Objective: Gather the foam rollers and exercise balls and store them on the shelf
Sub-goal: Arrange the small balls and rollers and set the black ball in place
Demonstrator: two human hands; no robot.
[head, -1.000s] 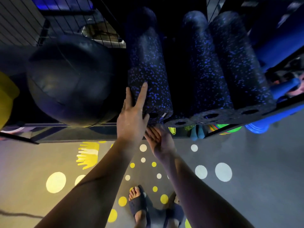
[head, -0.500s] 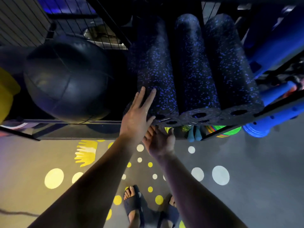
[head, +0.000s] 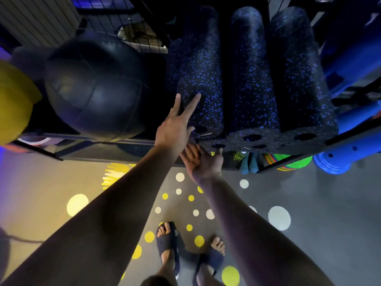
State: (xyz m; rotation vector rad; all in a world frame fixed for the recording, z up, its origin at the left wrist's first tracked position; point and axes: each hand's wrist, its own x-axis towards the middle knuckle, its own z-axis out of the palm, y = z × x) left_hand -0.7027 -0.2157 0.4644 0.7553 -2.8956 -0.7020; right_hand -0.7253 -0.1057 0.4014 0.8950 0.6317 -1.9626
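Person stands at the shelf (head: 348,139), both bare arms reaching up and forward.

Left grip (head: 175,129): fingers straight and spread, lying flat against the left flank of the leftmost foam roller (head: 201,83), near its front end. Holds nothing.

Right grip (head: 203,162): palm up, fingers loose and spread, just below the left one. Its fingertips meet the front end of a lower foam roller (head: 218,145); cannot tell whether they press.

Rollers: black with blue flecks, lying lengthwise on the shelf with their hollow ends forward. Middle roller (head: 251,79) and right roller (head: 299,79) lie side by side and touching.

Black exercise ball (head: 92,87) sits on the same shelf, left of the rollers. A yellow ball (head: 14,100) is beside it at the frame edge.

Right of the rollers: blue tubes (head: 350,155). Below: green rings (head: 292,162).

Grey floor (head: 309,193) with yellow and white dots; feet in dark slides (head: 168,240).
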